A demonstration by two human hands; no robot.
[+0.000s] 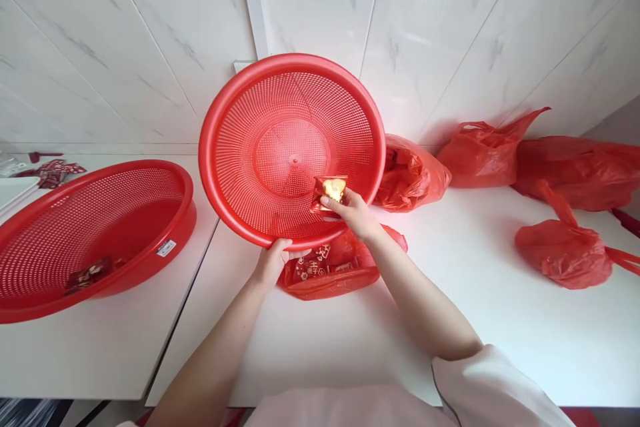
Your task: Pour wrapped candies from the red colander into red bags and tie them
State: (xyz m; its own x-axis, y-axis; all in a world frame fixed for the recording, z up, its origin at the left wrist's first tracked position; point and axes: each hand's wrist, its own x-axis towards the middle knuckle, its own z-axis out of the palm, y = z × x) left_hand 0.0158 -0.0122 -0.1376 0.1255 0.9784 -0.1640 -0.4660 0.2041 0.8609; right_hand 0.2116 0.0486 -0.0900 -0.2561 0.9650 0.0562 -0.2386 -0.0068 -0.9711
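Note:
A round red mesh basket (293,147) is tilted up, its open side facing me. My left hand (274,263) grips its lower rim, thumb over the edge and fingers beneath. My right hand (353,212) pinches a small shiny red and gold packet (327,192) over the basket's lower right inside. Below the basket, an open red plastic bag (357,280) lies on the white table (310,353), with red printed packets (317,263) showing in it. The basket hides part of that bag.
At the left lies a second red basket (183,230) with a few packets (90,273) inside. Red plastic bags (415,177), (477,157), (575,170), (567,253) stand at the right. A tiled wall (430,33) rises behind.

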